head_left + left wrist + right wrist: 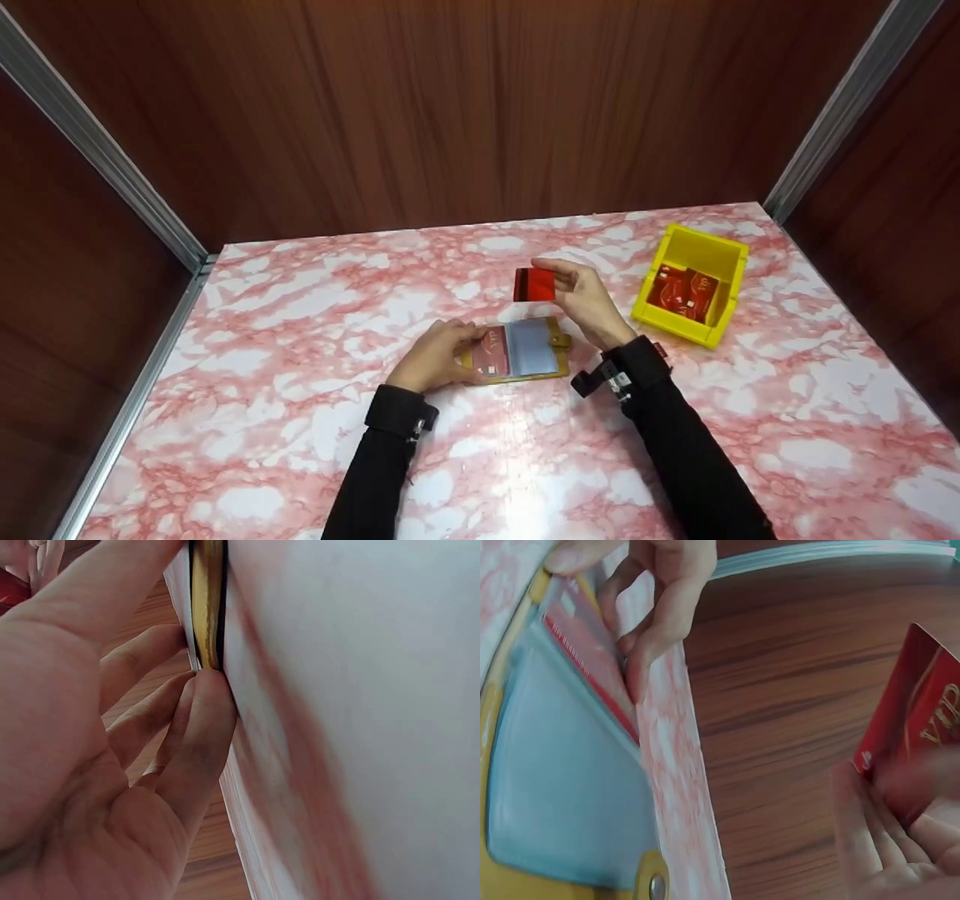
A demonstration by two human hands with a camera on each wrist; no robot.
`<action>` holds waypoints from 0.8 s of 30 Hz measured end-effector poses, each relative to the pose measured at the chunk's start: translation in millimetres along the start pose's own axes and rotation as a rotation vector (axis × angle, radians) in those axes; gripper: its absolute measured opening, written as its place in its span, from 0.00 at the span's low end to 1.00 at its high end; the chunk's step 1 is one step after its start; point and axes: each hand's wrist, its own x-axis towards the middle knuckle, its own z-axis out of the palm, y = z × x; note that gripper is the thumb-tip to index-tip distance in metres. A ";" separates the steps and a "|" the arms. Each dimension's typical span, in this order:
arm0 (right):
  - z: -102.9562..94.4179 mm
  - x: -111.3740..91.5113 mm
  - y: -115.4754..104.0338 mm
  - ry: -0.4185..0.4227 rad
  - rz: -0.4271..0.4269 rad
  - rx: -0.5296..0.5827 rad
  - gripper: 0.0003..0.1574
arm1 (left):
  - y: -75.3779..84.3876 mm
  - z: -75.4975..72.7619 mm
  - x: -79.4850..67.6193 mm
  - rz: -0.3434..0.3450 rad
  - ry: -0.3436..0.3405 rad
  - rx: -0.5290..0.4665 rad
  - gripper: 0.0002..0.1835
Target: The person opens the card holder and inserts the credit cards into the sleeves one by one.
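Note:
A yellow card holder (pixel 562 367) lies open on the table, its clear plastic sleeves (pixel 534 349) facing up. Inside the left sleeve is a red card (pixel 493 352); the right sleeve shows no card. My left hand (pixel 435 355) grips the holder's left end, with fingers at its edge (pixel 206 607) in the left wrist view. Above the holder's far side, my right hand (pixel 589 301) pinches another red card (pixel 537 285) by its right side, its dark stripe towards the head camera. Gold VIP lettering marks this card's other face (pixel 937 716) in the right wrist view. A snap tab (pixel 654 881) sits at the holder's right edge.
A yellow bin (pixel 709 244) stands at the right on the marbled red and white table (pixel 300 300), with several red cards (pixel 682 292) in it. Brown wood-grain panels (pixel 450 112) rise behind and on both sides.

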 end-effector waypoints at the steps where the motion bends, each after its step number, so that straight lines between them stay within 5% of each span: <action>1: 0.6 0.0 0.4 0.002 -0.010 -0.018 0.24 | 0.2 -0.1 -0.1 -0.001 0.001 -0.001 0.39; 3: 2.0 -0.2 1.1 0.020 -0.023 -0.060 0.18 | 0.5 -0.4 -0.1 0.004 0.004 -0.001 0.40; 7: 3.9 0.5 2.3 0.075 -0.040 -0.110 0.24 | 1.1 -0.8 -0.4 0.001 -0.001 -0.011 0.41; 13: 2.4 1.0 2.2 0.070 -0.058 -0.024 0.14 | 0.8 -0.7 -0.5 -0.019 -0.009 -0.022 0.41; 20: 2.6 0.1 2.0 0.041 -0.029 -0.001 0.39 | 0.1 -1.1 -0.5 0.002 -0.014 0.013 0.40; 24: 4.7 0.6 3.5 0.151 0.008 -0.040 0.22 | 0.6 -1.0 -1.0 -0.006 -0.015 0.009 0.40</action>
